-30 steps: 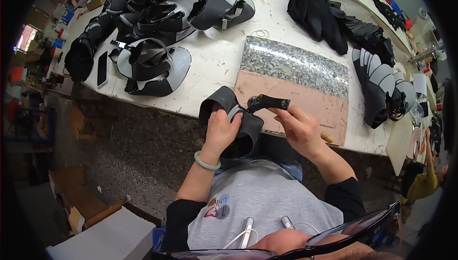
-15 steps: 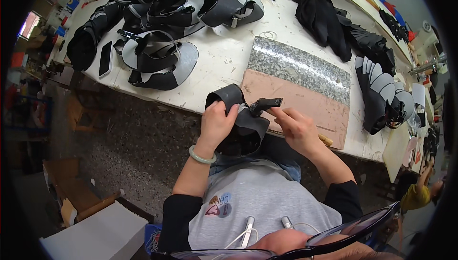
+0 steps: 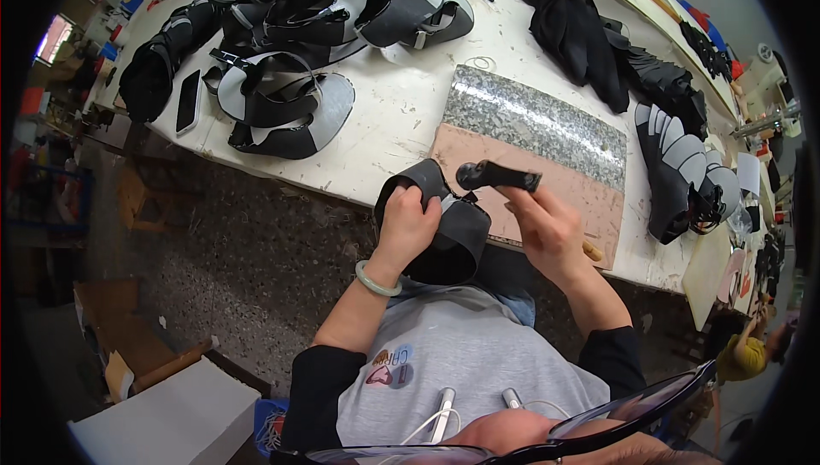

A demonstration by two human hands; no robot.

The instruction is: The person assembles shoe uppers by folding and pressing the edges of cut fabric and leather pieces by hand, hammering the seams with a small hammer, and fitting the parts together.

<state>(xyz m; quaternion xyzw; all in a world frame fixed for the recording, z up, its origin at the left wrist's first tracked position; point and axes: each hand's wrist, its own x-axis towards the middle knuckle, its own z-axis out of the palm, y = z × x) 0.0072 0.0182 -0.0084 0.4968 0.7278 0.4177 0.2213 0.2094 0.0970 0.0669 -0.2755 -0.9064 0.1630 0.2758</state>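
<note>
My left hand (image 3: 408, 228) grips a black shoe upper (image 3: 464, 239) at the table's front edge, its fingers over the rim of one opening. The upper bends round in loops, with a small grey patch in the middle. In my right hand (image 3: 551, 230) is a hammer with a black head (image 3: 500, 176) and a round face pointing left. The pale wooden end of its handle (image 3: 592, 251) sticks out below the hand. The hammer head hangs just right of the upper, apart from it. The fingers of my left hand partly hide inside the upper.
A pinkish board (image 3: 530, 179) and a speckled stone slab (image 3: 534, 119) lie before me. Black and grey shoe uppers (image 3: 290, 115) pile up at the left, near a phone (image 3: 189, 102). Black fabric pieces (image 3: 576, 38) and stacked grey-black parts (image 3: 670, 166) lie right. Another person (image 3: 743, 354) is at far right.
My right hand has drawn the hammer up and to the right, off the upper. My left hand and the upper have shifted slightly right and toward me.
</note>
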